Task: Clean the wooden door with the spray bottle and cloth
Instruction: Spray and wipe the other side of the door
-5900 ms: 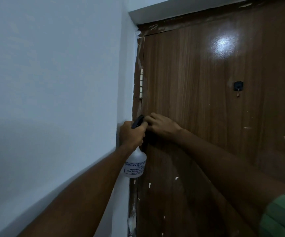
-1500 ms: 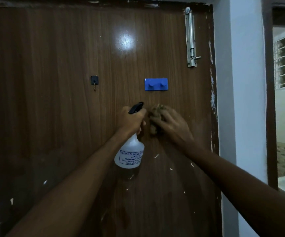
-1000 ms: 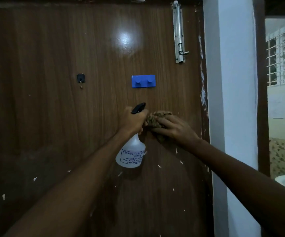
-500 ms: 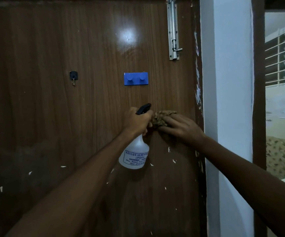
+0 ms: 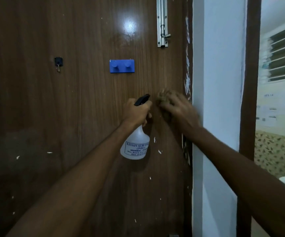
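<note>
The left hand grips the white spray bottle by its neck; just beside it, the blurred right hand presses a brown cloth against the wooden door near its right edge

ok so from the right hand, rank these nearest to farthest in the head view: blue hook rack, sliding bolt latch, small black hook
Measured from the right hand, which presses the cloth to the door:
1. Blue hook rack, up and to the left.
2. Sliding bolt latch, above near the door's edge.
3. Small black hook, far left.
</note>
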